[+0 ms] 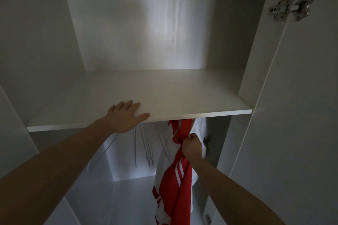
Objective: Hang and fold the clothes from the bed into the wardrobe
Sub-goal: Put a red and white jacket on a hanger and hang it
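Observation:
I face the inside of a white wardrobe. My left hand (126, 116) rests flat on the front edge of the white shelf (173, 95), fingers straight. Below the shelf, a red and white striped garment (175, 184) hangs down at the right side of the hanging space. My right hand (192, 147) grips it near its top, fingers curled round the red fabric. The rail and the garment's hanger are hidden behind the shelf edge.
Several bare wire hangers (146, 148) hang left of the garment under the shelf. The wardrobe's right side panel (256, 60) and an open door with a metal hinge (292, 7) stand at the right. The wardrobe floor (131, 201) shows below.

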`<state>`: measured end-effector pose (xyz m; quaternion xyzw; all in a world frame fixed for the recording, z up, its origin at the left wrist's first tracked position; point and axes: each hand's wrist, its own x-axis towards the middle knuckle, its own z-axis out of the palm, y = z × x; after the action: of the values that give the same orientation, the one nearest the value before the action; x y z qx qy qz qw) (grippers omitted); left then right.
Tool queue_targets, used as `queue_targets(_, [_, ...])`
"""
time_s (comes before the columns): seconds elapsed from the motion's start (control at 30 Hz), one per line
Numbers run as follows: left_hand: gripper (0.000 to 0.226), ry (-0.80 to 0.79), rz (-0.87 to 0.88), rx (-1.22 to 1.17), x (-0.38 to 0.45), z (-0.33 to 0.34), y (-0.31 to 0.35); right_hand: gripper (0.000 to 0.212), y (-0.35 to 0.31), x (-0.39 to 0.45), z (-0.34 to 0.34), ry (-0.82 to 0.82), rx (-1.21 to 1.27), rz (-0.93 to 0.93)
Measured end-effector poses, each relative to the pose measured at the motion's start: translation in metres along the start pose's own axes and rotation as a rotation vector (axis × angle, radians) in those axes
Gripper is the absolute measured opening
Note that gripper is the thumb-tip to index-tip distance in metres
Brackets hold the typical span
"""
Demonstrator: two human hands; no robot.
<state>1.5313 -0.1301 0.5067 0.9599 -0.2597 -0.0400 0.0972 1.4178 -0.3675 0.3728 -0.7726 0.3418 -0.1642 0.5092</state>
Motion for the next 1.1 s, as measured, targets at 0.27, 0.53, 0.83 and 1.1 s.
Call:
queue_targets(0.27, [0.130,-0.038,0.031,0.149,0.004,-0.001,-0.005,0.028,-0.005,0.049,-0.002,-0.048,-0.186,0.006])
queue_targets(0.53, [0.122,0.059,-0.012,0.073,0.010,0.008,-0.009,0.025,0.022,0.075,0.008,-0.067,-0.380,0.023])
queue_targets(0.83, [0.111,0.086,-0.003,0.086,0.007,0.009,-0.010,0.036,0.040,0.080,0.012,0.047,-0.388,-0.086])
queue_targets(1.1, [0.108,0.103,0.010,0.084,0.010,0.013,-0.015,0.030,0.067,0.051,0.056,0.041,-0.273,-0.553])
